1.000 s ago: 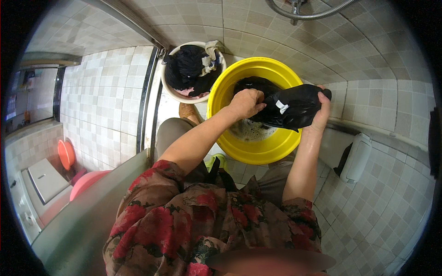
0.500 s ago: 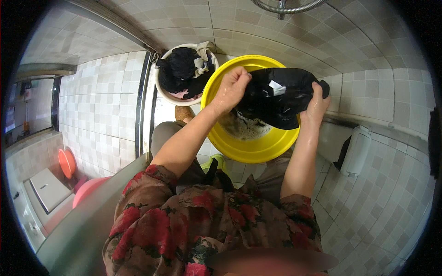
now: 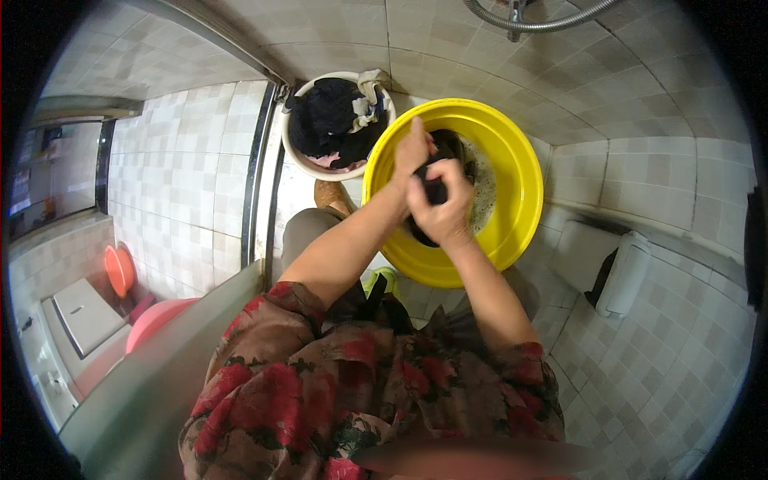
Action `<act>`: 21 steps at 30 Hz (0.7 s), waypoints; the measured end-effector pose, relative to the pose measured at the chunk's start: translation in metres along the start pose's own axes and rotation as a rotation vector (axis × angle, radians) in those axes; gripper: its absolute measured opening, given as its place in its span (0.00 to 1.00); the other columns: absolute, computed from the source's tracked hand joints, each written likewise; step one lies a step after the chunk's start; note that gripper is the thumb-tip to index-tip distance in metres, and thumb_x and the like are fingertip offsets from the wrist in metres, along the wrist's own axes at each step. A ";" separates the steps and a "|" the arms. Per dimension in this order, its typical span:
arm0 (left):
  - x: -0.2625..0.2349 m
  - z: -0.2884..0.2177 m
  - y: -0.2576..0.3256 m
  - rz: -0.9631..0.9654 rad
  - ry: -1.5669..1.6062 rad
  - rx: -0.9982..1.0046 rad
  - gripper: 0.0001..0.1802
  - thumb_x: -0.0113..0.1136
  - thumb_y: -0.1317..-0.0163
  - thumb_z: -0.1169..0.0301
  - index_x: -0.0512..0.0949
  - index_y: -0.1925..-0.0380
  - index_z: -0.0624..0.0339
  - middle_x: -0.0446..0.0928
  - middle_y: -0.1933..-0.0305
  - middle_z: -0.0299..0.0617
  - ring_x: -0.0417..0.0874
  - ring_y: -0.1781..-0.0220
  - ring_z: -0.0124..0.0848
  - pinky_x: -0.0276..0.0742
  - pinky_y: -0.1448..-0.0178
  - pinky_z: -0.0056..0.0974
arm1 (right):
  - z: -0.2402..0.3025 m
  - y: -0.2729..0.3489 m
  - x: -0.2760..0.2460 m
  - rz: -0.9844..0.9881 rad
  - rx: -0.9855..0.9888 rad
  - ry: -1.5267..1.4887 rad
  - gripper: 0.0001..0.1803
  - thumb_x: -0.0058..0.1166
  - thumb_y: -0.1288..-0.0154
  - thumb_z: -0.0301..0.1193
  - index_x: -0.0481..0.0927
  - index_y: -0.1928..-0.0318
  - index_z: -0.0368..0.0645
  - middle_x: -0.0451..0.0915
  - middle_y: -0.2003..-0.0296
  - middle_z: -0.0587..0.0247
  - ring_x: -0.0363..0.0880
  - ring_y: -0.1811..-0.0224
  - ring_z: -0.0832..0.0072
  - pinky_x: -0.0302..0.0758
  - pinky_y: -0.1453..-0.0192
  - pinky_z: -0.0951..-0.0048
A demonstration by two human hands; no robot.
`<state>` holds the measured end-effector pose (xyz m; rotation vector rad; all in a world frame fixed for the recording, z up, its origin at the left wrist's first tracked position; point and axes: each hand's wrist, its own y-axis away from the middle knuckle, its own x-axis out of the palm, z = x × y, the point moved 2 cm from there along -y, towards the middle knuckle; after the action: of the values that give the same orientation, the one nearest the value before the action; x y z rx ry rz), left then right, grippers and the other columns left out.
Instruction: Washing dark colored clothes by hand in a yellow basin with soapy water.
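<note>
Over the yellow basin (image 3: 524,192), a wet black garment (image 3: 450,146) is bunched up between my two hands. My left hand (image 3: 413,154) grips it on the left side, fingers partly hidden by the cloth. Close beside it, my right hand (image 3: 448,200) is closed round another part of the bunch, slightly nearer to me. Parts of the garment hang down inside the basin, and the lower end is hidden behind my right wrist. Murky soapy water (image 3: 483,186) with suds shows at the basin's right side.
A white basin (image 3: 298,160) heaped with dark clothes (image 3: 324,116) stands left of the yellow one. A shower hose (image 3: 552,26) hangs at the far wall. A glass partition (image 3: 176,360) is at my left, and a pale wall-side box (image 3: 626,276) at my right.
The garment was spread wide between my hands and is now bunched. My right hand has come left and down to meet my left hand. The view has shifted slightly.
</note>
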<state>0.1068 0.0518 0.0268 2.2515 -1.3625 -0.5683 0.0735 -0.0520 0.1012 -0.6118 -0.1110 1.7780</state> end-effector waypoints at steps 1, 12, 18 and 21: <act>0.008 0.008 0.009 0.072 -0.099 0.110 0.25 0.42 0.33 0.48 0.74 0.64 0.62 0.75 0.62 0.44 0.77 0.62 0.37 0.72 0.56 0.41 | -0.010 -0.007 -0.004 -0.083 0.071 0.139 0.11 0.59 0.50 0.30 0.72 0.68 0.41 0.76 0.73 0.53 0.78 0.70 0.60 0.74 0.63 0.63; 0.007 -0.011 0.020 -0.046 0.187 -0.085 0.34 0.37 0.36 0.40 0.78 0.71 0.60 0.78 0.69 0.46 0.77 0.64 0.36 0.71 0.58 0.42 | -0.015 -0.007 -0.004 -0.072 0.084 0.137 0.13 0.59 0.49 0.34 0.70 0.70 0.42 0.75 0.76 0.54 0.78 0.72 0.54 0.73 0.66 0.61; 0.030 -0.014 0.048 0.138 0.325 -0.128 0.34 0.35 0.34 0.43 0.76 0.62 0.66 0.78 0.61 0.49 0.76 0.60 0.36 0.70 0.52 0.39 | -0.046 -0.022 -0.019 -0.268 0.317 0.263 0.14 0.58 0.46 0.36 0.72 0.68 0.40 0.77 0.76 0.50 0.78 0.73 0.54 0.73 0.66 0.60; -0.003 0.002 -0.001 -0.135 0.054 0.268 0.36 0.31 0.35 0.41 0.72 0.81 0.62 0.73 0.78 0.47 0.74 0.73 0.39 0.70 0.63 0.43 | -0.006 -0.001 0.008 -0.082 0.126 0.146 0.13 0.58 0.47 0.36 0.70 0.69 0.42 0.75 0.76 0.51 0.78 0.72 0.53 0.74 0.67 0.60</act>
<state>0.1050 0.0546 0.0247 2.5685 -1.3348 -0.3839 0.0761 -0.0455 0.0936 -0.6350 0.0748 1.6416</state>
